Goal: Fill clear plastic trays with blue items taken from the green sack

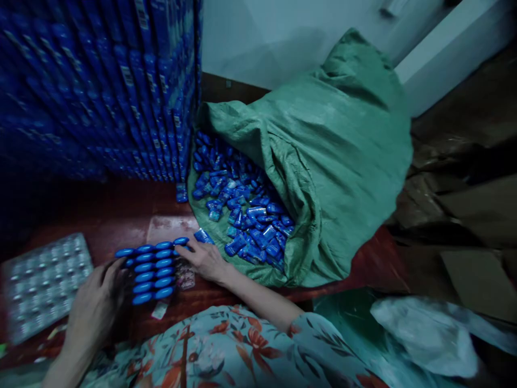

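Two rows of small blue oval items (pixel 153 272) stand side by side in a clear tray on a dark red table (pixel 117 215). My left hand (pixel 97 307) rests against the left side of the rows, fingers curved and together. My right hand (pixel 204 258) lies at the right end, its fingertips touching the topmost blue item (pixel 180 241). Right behind that hand, a green woven sack (pixel 343 161) lies open, spilling many loose blue items (pixel 242 205).
A wall of stacked blue cartons (pixel 100 86) rises at the back left. A clear plastic blister tray (pixel 42 285) lies at the left. Brown cardboard (pixel 464 178) and a pale plastic bag (pixel 428 334) sit to the right.
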Demonstrator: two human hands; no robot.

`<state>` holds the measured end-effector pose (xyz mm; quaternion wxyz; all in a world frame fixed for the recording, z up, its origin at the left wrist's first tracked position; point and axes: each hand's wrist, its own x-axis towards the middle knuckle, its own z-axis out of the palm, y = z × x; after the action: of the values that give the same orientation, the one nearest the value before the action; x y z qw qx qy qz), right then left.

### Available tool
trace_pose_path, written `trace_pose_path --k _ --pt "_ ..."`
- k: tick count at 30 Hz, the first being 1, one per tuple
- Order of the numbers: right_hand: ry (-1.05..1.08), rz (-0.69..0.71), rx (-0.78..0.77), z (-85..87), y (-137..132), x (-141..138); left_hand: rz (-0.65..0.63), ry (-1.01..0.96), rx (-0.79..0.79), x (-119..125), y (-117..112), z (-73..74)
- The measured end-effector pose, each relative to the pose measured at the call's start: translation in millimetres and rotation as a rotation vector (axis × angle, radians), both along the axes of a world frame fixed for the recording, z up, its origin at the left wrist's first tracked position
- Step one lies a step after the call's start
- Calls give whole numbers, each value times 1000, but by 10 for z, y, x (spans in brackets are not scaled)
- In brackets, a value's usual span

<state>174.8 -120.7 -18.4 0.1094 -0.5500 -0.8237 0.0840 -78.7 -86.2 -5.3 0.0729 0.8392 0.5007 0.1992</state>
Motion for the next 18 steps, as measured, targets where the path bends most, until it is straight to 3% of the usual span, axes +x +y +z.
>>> trace_pose_path --k 3,5,11,13,15,18 --pt "123 -103 45 -38 -60 -28 150 -19 89 66 -104 146" --pt "161 -148 63 -45 -58 -93 184 -111 104 146 -100 159" --pt "190 -53 18 -25 49 -299 125 -22 -133 344 113 -196" --pt "233 -22 18 3 44 -254 132 -15 -162 339 149 -226" --pt "324 -54 60 38 18 -122 157 -67 -120 334 136 -139" --pt "494 -307 153 80 -6 202 173 -216 16 449 20 111"
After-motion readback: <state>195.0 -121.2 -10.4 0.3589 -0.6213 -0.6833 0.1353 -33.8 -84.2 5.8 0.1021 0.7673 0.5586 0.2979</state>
